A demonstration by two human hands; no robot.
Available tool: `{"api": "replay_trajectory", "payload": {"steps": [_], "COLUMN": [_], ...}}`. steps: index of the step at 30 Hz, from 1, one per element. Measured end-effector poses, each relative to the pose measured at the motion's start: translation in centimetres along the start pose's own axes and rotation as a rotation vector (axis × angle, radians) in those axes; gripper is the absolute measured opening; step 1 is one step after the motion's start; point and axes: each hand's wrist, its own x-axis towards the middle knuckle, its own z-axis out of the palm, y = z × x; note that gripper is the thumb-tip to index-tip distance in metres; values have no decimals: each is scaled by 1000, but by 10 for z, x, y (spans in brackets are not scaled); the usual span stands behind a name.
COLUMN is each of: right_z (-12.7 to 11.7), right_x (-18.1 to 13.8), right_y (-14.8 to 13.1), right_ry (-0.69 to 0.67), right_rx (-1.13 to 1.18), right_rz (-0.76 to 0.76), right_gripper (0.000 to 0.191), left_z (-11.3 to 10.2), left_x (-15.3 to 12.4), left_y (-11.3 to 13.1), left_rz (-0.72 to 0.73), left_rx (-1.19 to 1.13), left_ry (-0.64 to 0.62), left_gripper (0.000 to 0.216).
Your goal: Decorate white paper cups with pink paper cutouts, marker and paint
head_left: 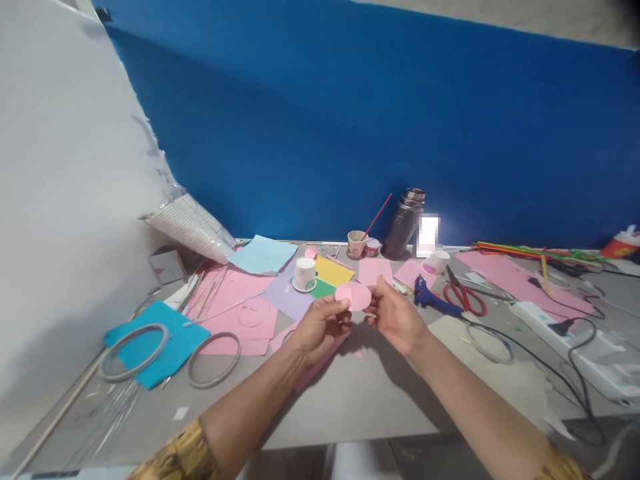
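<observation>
A small pink paper disc point(353, 295) is held up above the grey table point(370, 393) between both hands. My left hand point(320, 325) pinches its left edge with thumb and fingers closed. My right hand point(395, 315) pinches its right edge, fingers curled. A pink paper sheet point(310, 367) lies on the table just under the left hand. More pink sheets point(235, 313) lie to the left.
Two grey rings point(214, 360) and a blue sheet point(170, 337) lie at left. A paper cup point(305, 274), coloured papers, a blue glue gun point(433, 300), red scissors point(465, 297), a metal flask point(404, 223), a power strip point(565, 330) with cables and a stack of cups point(193, 227) surround the hands.
</observation>
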Motion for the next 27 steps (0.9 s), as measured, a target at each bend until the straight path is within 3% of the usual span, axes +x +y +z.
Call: {"api": "replay_trajectory", "payload": {"steps": [9,18,24,27], "right_z": [2,-2,-9,-11], "right_x": [19,25,32,31], "right_y": [7,8,12,15], "right_ry": [-67,-154,-184,-237], "right_rx": [18,67,127,81], "right_rz": [-18,65,83,38], "right_gripper": [37,33,27,29], "left_z": [-5,-7,-1,-1], "left_x": [3,4,2,2], "left_y": [-2,-5,-5,-6], "left_rz": [55,154,121,122], "left_rx": [11,225,222,244], "left_ry": [0,-5,-81,-79], "left_gripper": [21,24,42,34]}}
